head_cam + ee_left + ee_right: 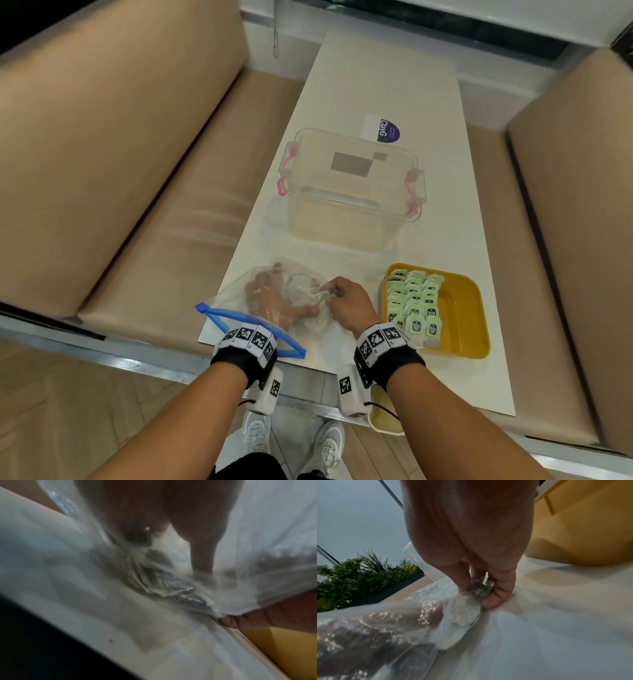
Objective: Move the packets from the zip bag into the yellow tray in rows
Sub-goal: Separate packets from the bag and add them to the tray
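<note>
A clear zip bag (233, 301) with a blue zip strip lies at the white table's near left. My left hand (291, 298) is inside it, fingers and thumb curving round a clump of packets (303, 289). Through the blurred left wrist view, a finger (202, 555) reaches down to crumpled green and silver packets (137, 580). My right hand (481, 592) pinches the bag's gathered plastic (402, 628) from outside, at its far end. The yellow tray (469, 308) sits just right of the hands, with rows of green packets (414, 301) along its left side.
A clear lidded box (352, 192) with pink latches stands behind the bag and tray. A purple sticker (388, 129) lies beyond it. Tan benches (137, 171) flank the narrow table. Green plants (359, 572) show in the right wrist view.
</note>
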The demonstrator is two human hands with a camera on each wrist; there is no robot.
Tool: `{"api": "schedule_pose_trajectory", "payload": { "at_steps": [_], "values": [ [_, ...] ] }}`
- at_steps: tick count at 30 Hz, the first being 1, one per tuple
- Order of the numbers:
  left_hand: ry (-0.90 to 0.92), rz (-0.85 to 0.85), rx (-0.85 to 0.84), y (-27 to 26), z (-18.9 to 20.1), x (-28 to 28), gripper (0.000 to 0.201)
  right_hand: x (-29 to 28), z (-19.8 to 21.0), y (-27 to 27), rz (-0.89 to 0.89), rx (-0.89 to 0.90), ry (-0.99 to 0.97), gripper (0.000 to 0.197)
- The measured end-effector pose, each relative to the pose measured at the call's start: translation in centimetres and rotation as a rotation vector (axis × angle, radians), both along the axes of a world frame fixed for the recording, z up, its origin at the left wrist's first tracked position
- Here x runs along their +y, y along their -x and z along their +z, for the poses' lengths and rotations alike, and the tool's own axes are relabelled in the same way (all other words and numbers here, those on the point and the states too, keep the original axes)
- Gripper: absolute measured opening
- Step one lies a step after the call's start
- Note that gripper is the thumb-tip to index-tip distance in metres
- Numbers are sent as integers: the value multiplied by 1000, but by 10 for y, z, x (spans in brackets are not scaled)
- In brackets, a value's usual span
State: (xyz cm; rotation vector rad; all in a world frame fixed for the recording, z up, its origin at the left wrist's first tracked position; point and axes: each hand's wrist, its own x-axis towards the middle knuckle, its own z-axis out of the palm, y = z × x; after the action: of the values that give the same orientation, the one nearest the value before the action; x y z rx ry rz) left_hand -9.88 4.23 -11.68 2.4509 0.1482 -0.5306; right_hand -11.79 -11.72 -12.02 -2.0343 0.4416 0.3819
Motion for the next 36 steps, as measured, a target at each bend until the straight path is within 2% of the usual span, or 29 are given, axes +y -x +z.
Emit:
{"api": "schedule_pose_trajectory", "payload": {
  "at_steps": [4, 6, 9, 13, 17, 19, 22, 24, 27, 30, 33, 36],
  "values": [
    [234, 78, 8, -1, -2, 1, 126, 1, 0, 0, -1, -16, -22, 34],
    [295, 9, 10, -4, -5, 2, 112, 0, -1, -1, 4, -18, -34, 33],
    [351, -47, 21, -6, -19, 4, 77, -2, -3, -2, 1, -28, -41, 31],
    [432, -30, -29, 3, -12, 2, 63, -6, -3, 0, -16, -52, -64, 38],
    [535, 45, -22, 11, -9, 0, 88, -5, 1, -1, -4, -95, -81, 45],
    [566, 15, 12, 10, -11, -1, 90, -4, 3, -1, 13, -115, -96, 45],
    [547, -26, 47, 5, -10, -1, 57, -4, 3, -2, 36, -131, -102, 40],
    [558, 29, 60, 4, -7, 0, 42, -6, 1, -2, 26, -127, -96, 34],
    [539, 139, -33, 7, -4, 4, 31, -13, 0, -2, -38, -125, -69, 31],
    [622, 240, -87, 8, -2, 9, 37, -17, -2, -3, -70, -106, -30, 30],
    [649, 360, -38, 8, -4, 11, 46, -13, -2, -4, -68, -78, -48, 34],
    [694, 413, 27, 8, -2, 10, 43, -6, 0, -6, -62, -87, -83, 32]
  ]
}}
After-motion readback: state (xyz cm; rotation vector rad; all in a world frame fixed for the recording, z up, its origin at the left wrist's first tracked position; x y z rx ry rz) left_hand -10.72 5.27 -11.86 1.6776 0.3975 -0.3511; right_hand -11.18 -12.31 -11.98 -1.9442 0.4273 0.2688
